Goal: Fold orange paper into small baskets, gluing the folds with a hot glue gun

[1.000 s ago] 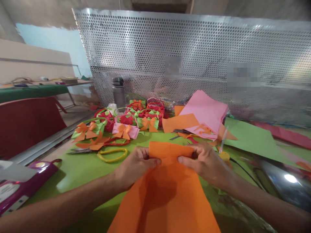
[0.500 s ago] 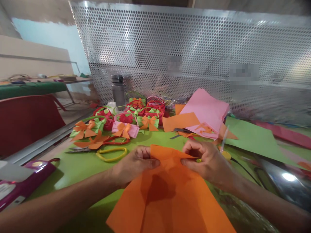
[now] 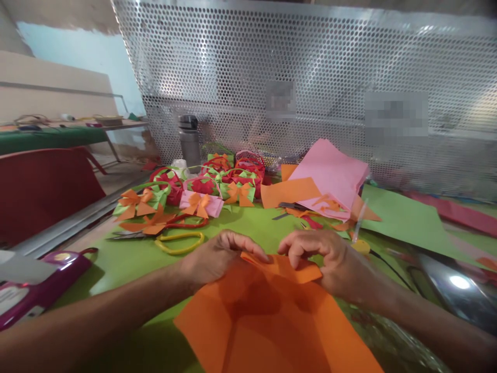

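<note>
I'm pinching the far edge of the orange sheet with both hands: left hand curled, fingertips pressing the folded flap down; right hand half closed, thumb and fingers gripping the flap's right end. The sheet is lying flat on the green bench right in front of me. To crease well, I'd judge: keeping edges aligned, pressing from the middle outward. Further out, yellow-handled scissors, paper bows, pink sheets, a grey bottle. No readable writing; panel labels are blurred.
</note>
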A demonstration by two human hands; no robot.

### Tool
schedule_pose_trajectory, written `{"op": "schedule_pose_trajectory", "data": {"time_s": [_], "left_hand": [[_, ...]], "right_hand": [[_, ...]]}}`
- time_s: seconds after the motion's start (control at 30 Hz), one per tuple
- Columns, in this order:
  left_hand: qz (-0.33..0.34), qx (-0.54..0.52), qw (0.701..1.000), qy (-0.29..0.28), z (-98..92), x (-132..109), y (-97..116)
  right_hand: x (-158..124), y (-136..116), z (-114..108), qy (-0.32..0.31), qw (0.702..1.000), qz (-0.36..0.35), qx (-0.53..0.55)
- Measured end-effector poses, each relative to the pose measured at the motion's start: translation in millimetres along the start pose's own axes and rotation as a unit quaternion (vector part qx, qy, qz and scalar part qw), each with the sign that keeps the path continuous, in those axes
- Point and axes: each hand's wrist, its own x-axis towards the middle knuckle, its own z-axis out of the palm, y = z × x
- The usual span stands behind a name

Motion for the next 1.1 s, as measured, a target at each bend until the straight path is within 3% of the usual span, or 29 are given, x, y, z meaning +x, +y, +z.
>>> {"op": "schedule_pose_trajectory", "data": {"time_s": [0.17,0.27,0.37,0.53,0.7,0.87,1.1], "left_hand": [[0.013,0.008,0.999,-0.032,-2.1,1,-3],[0.017,0.001,0.999,-0.048,-0.1,2,-4],[0.013,-0.008,0.997,-0.071,2.1,3,-5],[0.008,-0.038,0.996,-0.079,4.4,2,-4],[-0.022,-0.016,0.997,-0.078,8.0,-1,7],[-0.062,0.005,0.996,-0.064,6.6,0,9],[-0.047,-0.030,0.991,-0.125,4.5,1,5]], "right_hand": [[0,-2,0,-0.039,0.998,0.033,-0.028],[1,-5,-1,-0.027,0.997,0.064,-0.029],[3,-7,-3,0.013,0.992,0.128,-0.002],[4,-1,-8,-0.030,0.973,0.227,0.023],[5,0,-10,-0.004,0.966,0.256,-0.029],[6,-1,-9,-0.042,0.966,0.255,-0.022],[4,0,-8,-0.045,0.974,0.221,-0.008]]}}
